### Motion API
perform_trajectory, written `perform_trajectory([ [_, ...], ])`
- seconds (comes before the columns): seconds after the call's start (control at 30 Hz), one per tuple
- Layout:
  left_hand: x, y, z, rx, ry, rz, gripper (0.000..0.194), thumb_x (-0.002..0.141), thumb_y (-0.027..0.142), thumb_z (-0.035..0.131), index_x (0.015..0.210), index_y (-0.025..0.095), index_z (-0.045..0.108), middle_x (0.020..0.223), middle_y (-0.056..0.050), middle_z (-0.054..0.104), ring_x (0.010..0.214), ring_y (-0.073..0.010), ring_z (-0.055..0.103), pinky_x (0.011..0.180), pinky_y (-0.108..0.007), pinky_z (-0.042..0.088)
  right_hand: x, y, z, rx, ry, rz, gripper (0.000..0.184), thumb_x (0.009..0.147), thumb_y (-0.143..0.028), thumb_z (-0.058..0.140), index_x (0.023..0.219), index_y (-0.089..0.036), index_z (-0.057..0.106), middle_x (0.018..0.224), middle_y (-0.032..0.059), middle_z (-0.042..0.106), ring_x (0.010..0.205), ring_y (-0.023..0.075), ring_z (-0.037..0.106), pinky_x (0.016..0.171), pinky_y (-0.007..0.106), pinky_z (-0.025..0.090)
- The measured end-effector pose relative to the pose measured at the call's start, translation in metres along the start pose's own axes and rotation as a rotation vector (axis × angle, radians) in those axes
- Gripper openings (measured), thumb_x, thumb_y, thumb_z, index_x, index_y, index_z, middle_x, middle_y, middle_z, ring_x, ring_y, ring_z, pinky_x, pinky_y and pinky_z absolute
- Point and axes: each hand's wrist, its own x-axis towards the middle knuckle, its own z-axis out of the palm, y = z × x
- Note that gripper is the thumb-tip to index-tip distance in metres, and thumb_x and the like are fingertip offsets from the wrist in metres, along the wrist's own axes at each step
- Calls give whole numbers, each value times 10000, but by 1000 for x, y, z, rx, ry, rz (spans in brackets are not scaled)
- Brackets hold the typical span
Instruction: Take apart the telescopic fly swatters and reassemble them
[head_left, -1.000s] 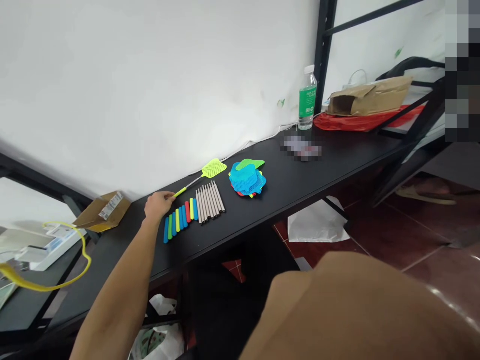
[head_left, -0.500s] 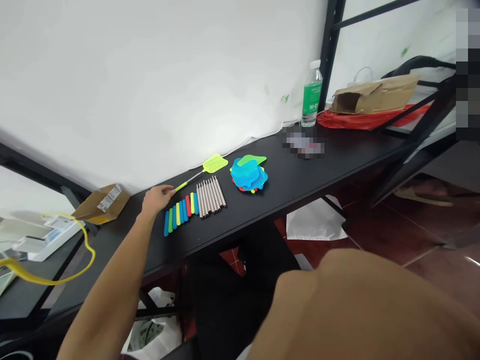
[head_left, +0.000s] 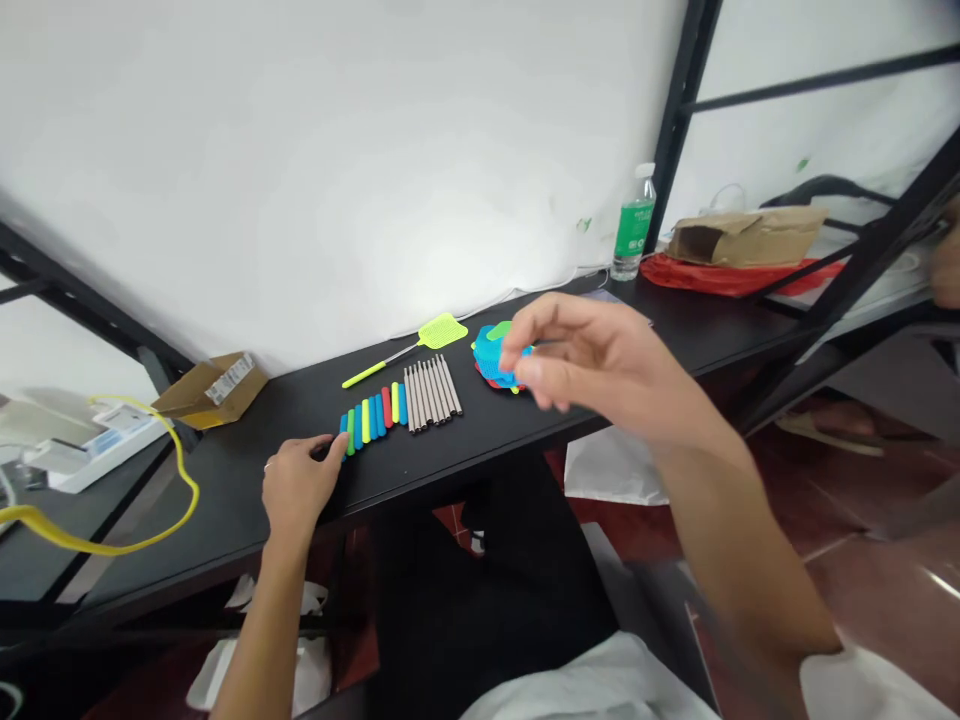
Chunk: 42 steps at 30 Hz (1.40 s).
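My left hand (head_left: 296, 482) rests on the black tabletop (head_left: 225, 500), its fingertips at the near end of a row of blue, green, yellow and red handle grips (head_left: 373, 418). Beyond that row lie several tan rods with dark ends (head_left: 431, 393). My right hand (head_left: 592, 362) hangs at the stack of blue, green and red plastic swatter heads (head_left: 491, 360), hiding part of it. Its fingers are apart and slightly blurred. A finished lime-green fly swatter (head_left: 442, 331) lies by the wall.
A cardboard box (head_left: 211, 390) sits at the table's left end. A green-labelled water bottle (head_left: 634, 225) and a paper bag (head_left: 746, 237) on red plastic stand at the right. A yellow cable (head_left: 135, 500) loops at the left. Another person's hand (head_left: 946, 265) shows at the right edge.
My right hand has come up over the swatter-head stack. My left hand has moved from the swatter's handle tip to the row's near end. The view has shifted, and the foreground blur is gone.
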Motion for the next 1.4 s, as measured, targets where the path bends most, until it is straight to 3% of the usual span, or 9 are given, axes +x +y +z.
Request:
perform_trajectory([
  [0.17,-6,3,-3,-49,56,-52,560,854,671,472,1045,238,770,1086,-114,735,997,-358,660,808,-421,528,70,59,-102,-735,348,-183,248,821,-357,693,983,-171,698,946,67,705,734,157,643,616,250,494],
  [0.23,-3,-1,-5,-61,9,-97,565,836,699,468,1042,263,764,1042,-99,743,960,-366,667,765,-433,529,85,80,-132,-958,432,-100,269,847,-365,645,1011,-160,704,966,89,722,791,188,672,695,286,510],
  [0.33,1,-9,-7,-79,-57,-131,545,819,706,473,1025,287,752,1034,-80,747,947,-375,669,747,-447,526,88,97,-150,-1187,444,81,309,875,-421,606,1017,-173,723,974,95,745,908,228,690,802,314,496],
  [0.73,-2,-20,-22,-93,-199,-69,404,751,643,588,869,302,771,983,-65,759,918,-346,688,695,-371,514,95,124,-113,-1397,495,325,464,858,-647,550,987,-244,739,1023,99,738,990,317,670,767,365,463],
  [0.87,-4,-21,-23,-102,-201,-70,370,765,593,584,867,292,773,965,-67,760,901,-333,688,686,-356,502,95,123,-103,-1446,564,280,399,866,-587,572,998,-237,712,988,95,725,931,305,665,726,353,447],
  [0.97,-5,-21,-23,-105,-202,-75,362,756,585,584,856,292,772,949,-70,757,886,-335,683,680,-360,491,93,118,-90,-1449,593,122,304,898,-502,556,971,-239,690,931,67,720,862,258,660,694,321,427],
  [1.13,-5,-23,-25,-90,-224,-100,341,749,574,578,857,309,764,960,-56,752,906,-347,674,679,-375,480,90,131,-54,-1359,228,-54,244,941,-403,528,951,-246,715,858,23,716,773,193,643,725,294,428],
  [1.23,-4,-26,-27,-77,-251,-112,351,744,584,573,857,305,753,955,-58,747,909,-345,671,682,-373,472,88,151,-35,-1380,-17,-116,269,942,-373,552,1141,-267,698,1033,38,702,879,196,645,732,282,436],
  [1.4,-8,-25,-32,-82,-249,-81,492,744,710,502,890,292,716,979,-73,735,913,-346,661,672,-370,461,83,167,-26,-1521,-116,-115,308,976,-383,511,1205,-264,679,1159,59,664,1002,223,639,718,282,437],
])
